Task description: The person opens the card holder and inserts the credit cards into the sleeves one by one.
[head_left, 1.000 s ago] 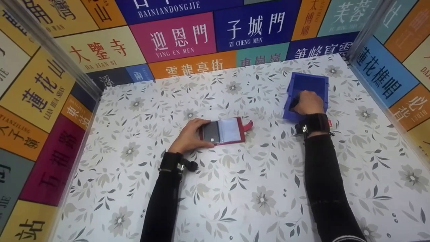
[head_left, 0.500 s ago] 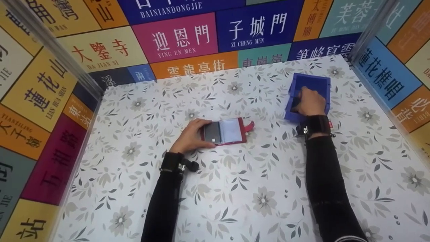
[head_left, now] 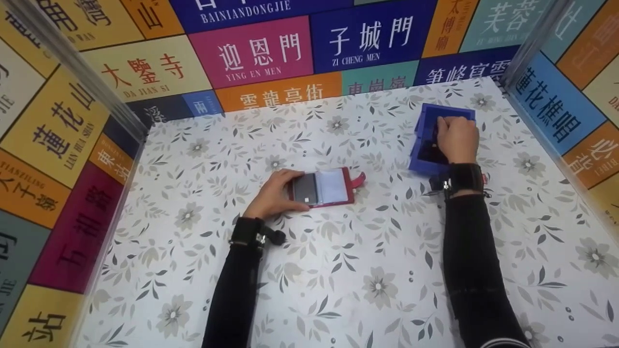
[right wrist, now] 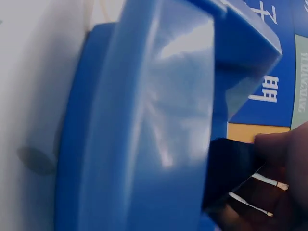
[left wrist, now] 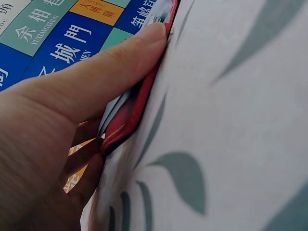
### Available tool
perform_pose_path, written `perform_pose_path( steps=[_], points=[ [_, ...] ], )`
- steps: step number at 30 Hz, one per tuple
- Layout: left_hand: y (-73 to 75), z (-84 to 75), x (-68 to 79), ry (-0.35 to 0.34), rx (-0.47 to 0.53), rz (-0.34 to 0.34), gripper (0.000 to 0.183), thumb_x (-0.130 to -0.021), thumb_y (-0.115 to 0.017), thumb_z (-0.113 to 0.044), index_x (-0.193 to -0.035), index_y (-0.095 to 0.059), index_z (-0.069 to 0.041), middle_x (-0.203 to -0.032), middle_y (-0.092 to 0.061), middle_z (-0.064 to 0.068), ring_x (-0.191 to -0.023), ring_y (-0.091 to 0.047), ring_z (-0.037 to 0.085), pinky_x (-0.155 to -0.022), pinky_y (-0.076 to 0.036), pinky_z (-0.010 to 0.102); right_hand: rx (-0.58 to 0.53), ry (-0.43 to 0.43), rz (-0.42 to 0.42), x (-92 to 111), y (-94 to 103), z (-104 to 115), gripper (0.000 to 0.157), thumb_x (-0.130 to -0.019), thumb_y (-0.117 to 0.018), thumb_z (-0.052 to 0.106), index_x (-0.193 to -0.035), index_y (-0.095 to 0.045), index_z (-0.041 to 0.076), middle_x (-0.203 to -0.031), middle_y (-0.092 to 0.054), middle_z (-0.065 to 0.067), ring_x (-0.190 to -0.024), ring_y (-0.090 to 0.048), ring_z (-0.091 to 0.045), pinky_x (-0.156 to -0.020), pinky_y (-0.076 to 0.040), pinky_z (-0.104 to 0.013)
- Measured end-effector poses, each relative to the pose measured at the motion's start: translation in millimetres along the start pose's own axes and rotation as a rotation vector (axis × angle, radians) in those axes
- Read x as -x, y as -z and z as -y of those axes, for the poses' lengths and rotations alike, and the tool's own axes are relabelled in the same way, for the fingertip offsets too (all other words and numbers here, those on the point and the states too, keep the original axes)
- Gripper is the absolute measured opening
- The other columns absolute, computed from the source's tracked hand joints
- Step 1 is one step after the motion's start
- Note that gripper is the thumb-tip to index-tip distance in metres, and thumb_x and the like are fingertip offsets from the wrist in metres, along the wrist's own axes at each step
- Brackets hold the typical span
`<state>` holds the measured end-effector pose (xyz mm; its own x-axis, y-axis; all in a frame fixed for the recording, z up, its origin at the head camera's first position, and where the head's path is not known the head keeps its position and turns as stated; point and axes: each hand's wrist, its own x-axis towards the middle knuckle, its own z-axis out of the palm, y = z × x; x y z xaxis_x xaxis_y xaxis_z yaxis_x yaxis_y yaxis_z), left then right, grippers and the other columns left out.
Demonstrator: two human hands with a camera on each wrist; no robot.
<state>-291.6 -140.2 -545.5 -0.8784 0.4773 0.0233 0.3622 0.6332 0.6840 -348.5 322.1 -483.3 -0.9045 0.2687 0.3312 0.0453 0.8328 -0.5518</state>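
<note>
A red card holder (head_left: 348, 185) lies opened flat on the table, a grey card (head_left: 304, 189) in its left side and clear sleeves on its right. My left hand (head_left: 274, 195) grips its left end, thumb along the near edge and fingers at the far edge. In the left wrist view the thumb presses the red rim (left wrist: 130, 118). Over a blue plastic bin (head_left: 428, 167), my right hand (head_left: 458, 139) pinches a thin, dark, card-like piece (right wrist: 231, 163) between thumb and fingers. Part of that piece is hidden by the hand and the bin wall.
A white table (head_left: 309, 270) with a leaf-and-flower print carries both things. Panels with coloured lettering (head_left: 251, 58) stand along the back, left and right. The card holder's strap (head_left: 358, 181) sticks out to the right, towards the bin.
My right hand has moved right and slightly away from me over the bin, and more of the dark piece shows. The left hand and card holder stay in place.
</note>
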Motion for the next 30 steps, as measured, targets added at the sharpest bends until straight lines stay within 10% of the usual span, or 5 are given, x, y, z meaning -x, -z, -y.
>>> perform_pose_path(
  steps=[12,16,22,30],
  points=[
    [-0.3,0.5,0.0,0.003,-0.005,-0.001,0.096,-0.071,-0.093,-0.052,-0.152,-0.053,-0.020,-0.150,-0.052,0.004,-0.140,-0.046,0.024,-0.118,-0.037,0.043,-0.229,-0.154,-0.186,-5.9,12.7,-14.4,0.045,-0.113,-0.035,0.028,-0.103,-0.055,-0.011,-0.106,-0.061,-0.037,-0.112,-0.059,-0.055,-0.098,-0.040,-0.059],
    [-0.4,0.1,0.0,-0.001,-0.005,-0.004,0.096,-0.071,-0.093,-0.051,-0.152,-0.053,-0.019,-0.150,-0.052,0.004,-0.139,-0.046,0.025,-0.118,-0.037,0.044,-0.345,-0.230,-0.186,-8.4,15.5,-13.0,0.035,-0.113,-0.035,0.027,-0.088,-0.049,0.006,-0.093,-0.053,-0.021,-0.090,-0.061,-0.032,-0.088,-0.047,-0.040],
    [-0.7,-0.7,-1.1,-0.005,0.003,-0.014,0.096,-0.069,-0.095,-0.049,-0.151,-0.054,-0.018,-0.147,-0.054,0.004,-0.137,-0.048,0.024,-0.117,-0.038,0.043,-0.550,-0.368,-0.104,-11.2,21.5,-8.9,0.035,-0.113,-0.033,0.035,-0.083,-0.041,0.018,-0.084,-0.040,0.001,-0.040,-0.042,-0.002,-0.032,-0.039,-0.020],
    [2.3,-1.6,-0.6,0.010,0.005,0.015,0.099,-0.070,-0.094,-0.051,-0.153,-0.051,-0.019,-0.150,-0.052,0.005,-0.139,-0.045,0.024,-0.118,-0.037,0.042,-0.841,-0.341,-0.136,-8.4,20.5,1.2,0.042,-0.112,-0.042,0.027,-0.071,-0.040,0.016,-0.069,-0.042,0.008,-0.061,-0.043,-0.006,-0.058,-0.035,-0.020]
  ],
)
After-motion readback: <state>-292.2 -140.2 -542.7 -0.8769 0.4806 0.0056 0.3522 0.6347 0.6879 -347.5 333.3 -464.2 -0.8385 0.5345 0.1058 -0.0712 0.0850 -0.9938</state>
